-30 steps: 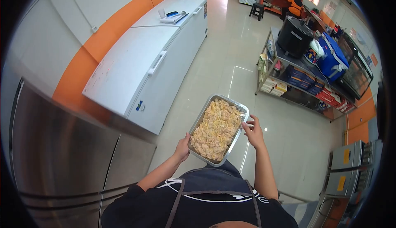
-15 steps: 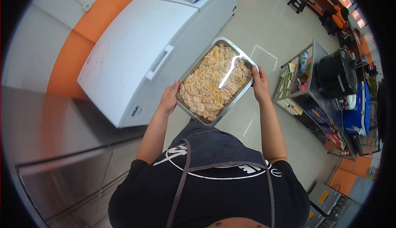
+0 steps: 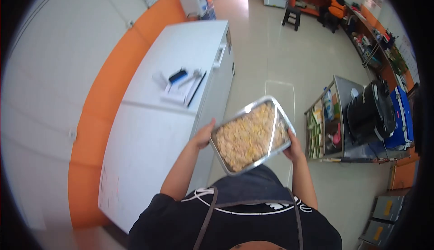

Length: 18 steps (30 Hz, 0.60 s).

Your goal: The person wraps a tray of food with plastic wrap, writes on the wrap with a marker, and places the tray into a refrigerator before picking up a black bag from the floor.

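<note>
Between my hands is a rectangular metal tray point(image 3: 229, 172), held in front of my apron and tilted slightly. Pale, yellowish pieces of what looks like raw marinated meat point(image 3: 248, 137) fill it, and a shiny streak suggests clear film over the top. My left hand point(image 3: 204, 135) grips the tray's left edge, thumb up along the rim. At the right edge, my right hand point(image 3: 294, 147) is closed on the rim. The fingers under the tray are hidden on both sides.
A long white chest freezer point(image 3: 149, 137) runs along my left, with a notebook point(image 3: 181, 91) and phone on its lid. To the right stands a metal shelf cart point(image 3: 343, 96) bearing a big black pot point(image 3: 371, 112) and a blue cooler point(image 3: 400, 119). A black stool point(image 3: 292, 17) and a seated person point(image 3: 335, 8) are farther ahead.
My view has swung along the freezer and further up the room, bringing the far wall and seated person into fuller sight. Both hands still hold the tray, now lower in view.
</note>
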Each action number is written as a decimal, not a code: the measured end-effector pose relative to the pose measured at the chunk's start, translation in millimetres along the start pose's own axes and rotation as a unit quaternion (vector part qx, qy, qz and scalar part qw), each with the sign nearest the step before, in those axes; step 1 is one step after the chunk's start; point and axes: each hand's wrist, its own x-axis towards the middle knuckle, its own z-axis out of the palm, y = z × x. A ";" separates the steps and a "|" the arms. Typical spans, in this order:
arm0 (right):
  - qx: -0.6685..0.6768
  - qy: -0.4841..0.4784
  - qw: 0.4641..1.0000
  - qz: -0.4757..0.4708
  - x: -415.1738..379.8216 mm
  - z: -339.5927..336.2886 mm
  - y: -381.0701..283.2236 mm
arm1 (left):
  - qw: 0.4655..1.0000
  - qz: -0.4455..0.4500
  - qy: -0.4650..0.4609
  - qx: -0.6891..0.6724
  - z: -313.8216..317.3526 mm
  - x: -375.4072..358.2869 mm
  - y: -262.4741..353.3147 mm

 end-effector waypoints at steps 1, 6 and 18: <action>-0.038 -0.028 0.999 0.009 -5.1 -24.1 19.5 | 0.999 -0.018 -0.021 0.027 -6.6 6.6 -9.6; 0.011 -0.007 0.999 -0.049 -23.4 -65.0 85.2 | 0.997 0.007 -0.071 -0.032 11.4 11.4 -39.5; -0.189 -0.156 0.966 -0.086 119.7 -119.0 92.7 | 0.943 0.227 0.128 -0.206 -12.8 98.7 -240.4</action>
